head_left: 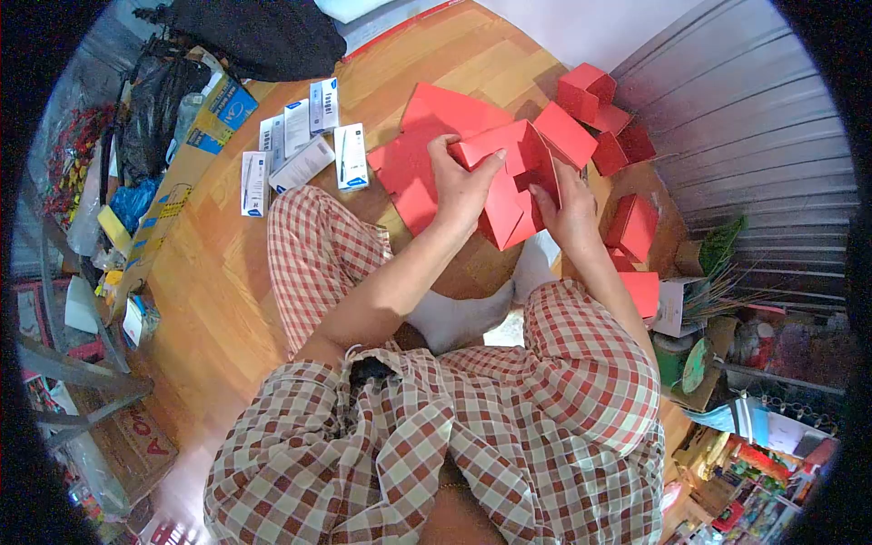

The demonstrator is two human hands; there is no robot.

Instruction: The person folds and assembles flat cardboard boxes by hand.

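Shaping a half-folded red carton point(501, 216) here, my left hand point(461, 189) pinching its edge, my right hand point(572, 216) half-open around its side; this fold calls for even pressure. Flat red sheets point(450, 113) lie just beyond.

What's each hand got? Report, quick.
Left hand: closed on the near-left edge of the folded red card.
Right hand: closed on its right side.

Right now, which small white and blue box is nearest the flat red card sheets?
The box at the group's far right, beside the red card sheets; the others lie farther left.
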